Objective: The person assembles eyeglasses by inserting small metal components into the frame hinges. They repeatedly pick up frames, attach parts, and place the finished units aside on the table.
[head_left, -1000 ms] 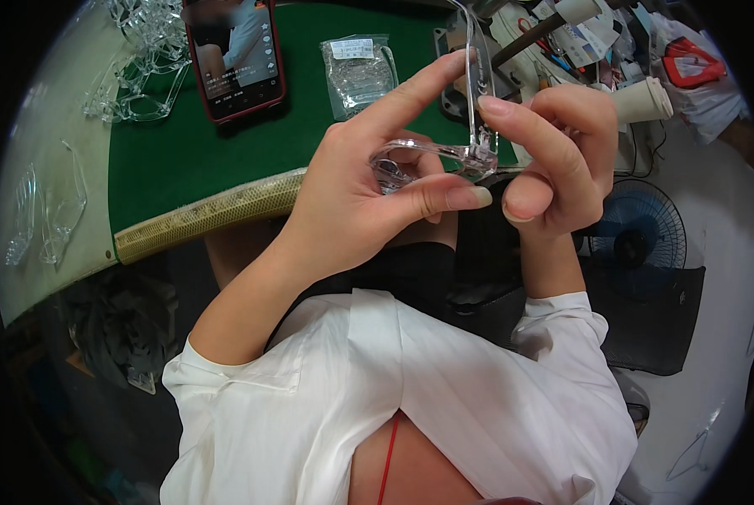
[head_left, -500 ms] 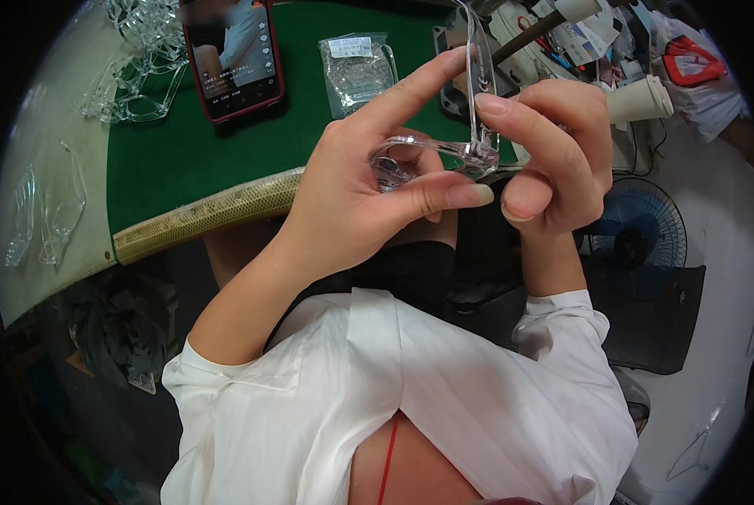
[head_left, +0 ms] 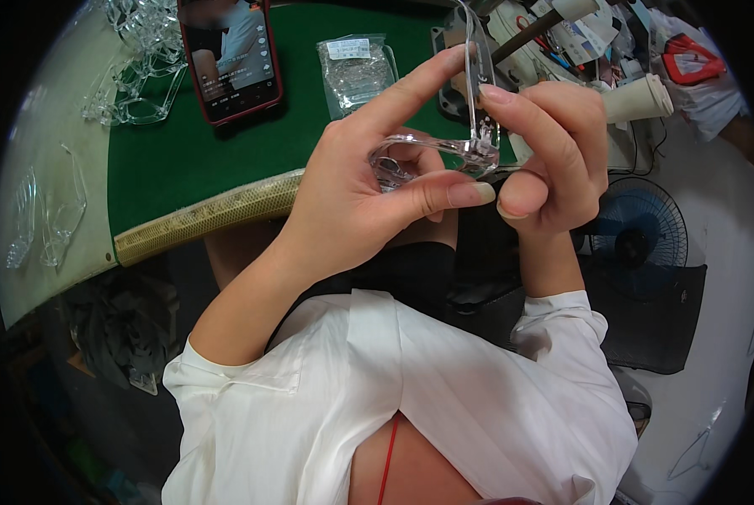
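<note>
Ok — left hand (head_left: 356,189) pinches the clear frame (head_left: 432,156), index finger up. Right hand (head_left: 554,160) grips its upright temple arm (head_left: 478,76) — above the green mat (head_left: 225,151).

From my remote seat I see a person in a loose white short-sleeved cotton shirt (head_left: 444,404) — the cloth is smooth, with soft folds across the chest. Each sleeve ends in a turned-up cuff: the left cuff (head_left: 234,374) sits just above the elbow, the right cuff (head_left: 562,307) likewise. Both forearms are bare, with no watch, ring or bracelet that I can make out. At the open collar a thin red cord (head_left: 387,459) runs down — its lower end leaves the picture. The fingernails (head_left: 465,194) look longish and unpainted.
</note>
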Motion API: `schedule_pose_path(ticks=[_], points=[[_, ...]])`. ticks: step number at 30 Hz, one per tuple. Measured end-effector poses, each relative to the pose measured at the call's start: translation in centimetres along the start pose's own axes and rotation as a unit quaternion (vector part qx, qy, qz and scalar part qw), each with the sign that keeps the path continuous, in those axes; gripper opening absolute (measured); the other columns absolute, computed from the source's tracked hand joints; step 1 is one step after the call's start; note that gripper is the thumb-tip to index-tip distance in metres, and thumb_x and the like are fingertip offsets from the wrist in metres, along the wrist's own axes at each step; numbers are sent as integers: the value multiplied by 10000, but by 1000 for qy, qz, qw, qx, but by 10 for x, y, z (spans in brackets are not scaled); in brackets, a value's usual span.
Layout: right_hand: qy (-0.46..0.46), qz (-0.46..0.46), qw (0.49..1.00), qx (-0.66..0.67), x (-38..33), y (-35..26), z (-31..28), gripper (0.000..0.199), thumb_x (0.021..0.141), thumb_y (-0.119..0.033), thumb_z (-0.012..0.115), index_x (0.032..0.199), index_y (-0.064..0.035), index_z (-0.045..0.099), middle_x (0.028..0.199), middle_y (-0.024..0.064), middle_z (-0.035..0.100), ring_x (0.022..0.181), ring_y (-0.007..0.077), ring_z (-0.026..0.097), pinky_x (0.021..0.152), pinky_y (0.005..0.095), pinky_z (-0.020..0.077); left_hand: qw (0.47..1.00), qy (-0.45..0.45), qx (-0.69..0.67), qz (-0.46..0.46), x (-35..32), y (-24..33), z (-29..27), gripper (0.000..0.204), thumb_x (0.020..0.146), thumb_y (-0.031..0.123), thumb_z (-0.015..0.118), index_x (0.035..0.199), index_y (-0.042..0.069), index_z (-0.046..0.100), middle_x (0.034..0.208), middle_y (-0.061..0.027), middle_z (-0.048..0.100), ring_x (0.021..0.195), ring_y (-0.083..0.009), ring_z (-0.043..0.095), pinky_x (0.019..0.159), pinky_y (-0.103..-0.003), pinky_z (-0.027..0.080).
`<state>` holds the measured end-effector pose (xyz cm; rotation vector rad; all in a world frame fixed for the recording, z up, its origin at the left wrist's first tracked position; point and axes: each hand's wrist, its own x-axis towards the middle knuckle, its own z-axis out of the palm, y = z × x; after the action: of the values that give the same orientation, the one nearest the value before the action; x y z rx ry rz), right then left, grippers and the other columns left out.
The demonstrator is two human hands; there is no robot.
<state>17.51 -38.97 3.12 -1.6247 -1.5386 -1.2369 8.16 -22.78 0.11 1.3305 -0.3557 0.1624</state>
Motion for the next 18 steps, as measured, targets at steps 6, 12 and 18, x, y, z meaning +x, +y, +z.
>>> schedule_pose_path(ticks=[6, 12, 18], points=[[-11, 39, 998, 45, -2, -2, -2, 587, 826, -585, 506, 968, -60, 727, 758, 24, 551, 647, 158, 493, 526, 260, 387, 1000, 0, 6, 6, 1, 1, 0, 802, 743, 70, 726, 1436, 31, 325, 1243, -99, 578, 594, -69, 587, 451, -172, 424], [-19, 37, 997, 59, -3, -1, -4, 581, 815, -577, 526, 982, -58, 727, 780, 31, 541, 655, 152, 485, 523, 255, 380, 1000, 1, -4, 9, 2, 1, 1, 798, 739, 55, 720, 1433, 28, 328, 1404, -112, 449, 611, -70, 589, 458, -174, 439], [-20, 37, 997, 58, -2, -2, -2, 567, 817, -571, 524, 980, -67, 727, 780, 29, 534, 658, 148, 485, 512, 249, 377, 1000, -2, -1, 18, 2, 1, 1, 796, 741, 47, 716, 1433, 18, 322, 1430, -120, 415, 613, -70, 585, 466, -174, 445]])
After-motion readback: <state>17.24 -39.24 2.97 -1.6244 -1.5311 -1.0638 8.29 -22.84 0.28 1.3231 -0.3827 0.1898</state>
